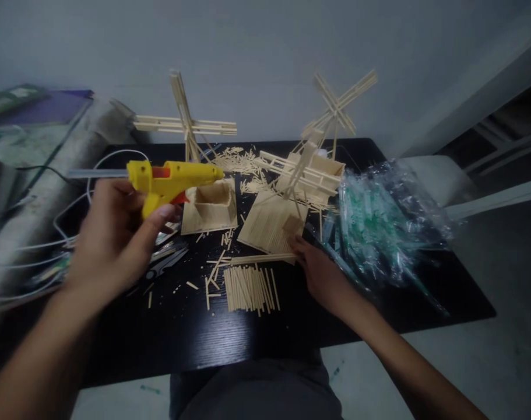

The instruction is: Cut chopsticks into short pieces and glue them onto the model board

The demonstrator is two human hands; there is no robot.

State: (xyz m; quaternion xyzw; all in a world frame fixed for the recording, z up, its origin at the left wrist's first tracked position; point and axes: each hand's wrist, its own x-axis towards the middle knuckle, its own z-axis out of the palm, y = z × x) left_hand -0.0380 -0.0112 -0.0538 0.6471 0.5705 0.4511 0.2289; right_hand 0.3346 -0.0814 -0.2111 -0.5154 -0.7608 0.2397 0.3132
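Observation:
My left hand (112, 239) is closed around a yellow glue gun (173, 178), held above the black table (195, 332) with its nozzle pointing right over a small open stick box (210, 204). Lower on the table, my right hand (320, 271) rests with its fingers pinching a long thin stick (260, 258) beside a flat panel of sticks (269, 224). A small wooden piece (292, 224) sits just past its fingertips. A row of cut sticks (250, 289) lies in front of me between both hands.
Two stick windmill models stand at the back, one left (184, 125) and one right (330, 116). Clear plastic packets (383, 227) heap on the right. Scissors (166, 262) and white cables (68, 227) lie at the left. Loose sticks (236, 157) scatter near the back.

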